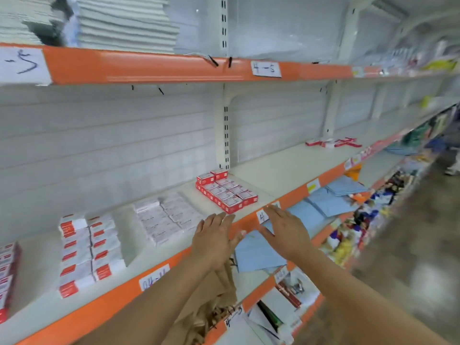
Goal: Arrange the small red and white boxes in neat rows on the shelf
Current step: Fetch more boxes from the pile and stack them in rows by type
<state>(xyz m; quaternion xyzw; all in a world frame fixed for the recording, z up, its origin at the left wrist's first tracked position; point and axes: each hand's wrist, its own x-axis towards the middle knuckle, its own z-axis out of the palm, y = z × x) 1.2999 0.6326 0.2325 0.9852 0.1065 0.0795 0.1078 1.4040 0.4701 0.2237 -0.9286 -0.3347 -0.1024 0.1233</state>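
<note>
Both hands extend toward the front edge of the shelf [261,180], which is white with an orange lip. The left hand [214,235] is released: fingers straight and together, palm down, fingertips at the shelf lip, holding nothing. The right hand [286,232] is likewise released, fingers straight, palm down, over the lip and partly covering a paper label [262,216] fixed to it.

The red boxes [226,190] sit on the shelf just beyond the fingertips of the left hand, packed in a tight block of two rows, with two more stacked on the rear end. Neither hand touches the block.

Left of the block lies a group of white boxes [166,217] in rows; motion blur hides their print. Further left stand two columns of red-and-white packs [89,250]. A few loose red-and-white items [333,143] lie far back on the right section of the same shelf, well apart from the block.

Blue envelopes [258,252] lie on the shelf below, under the right hand. Stacked white sheets [124,21] occupy the upper shelf
</note>
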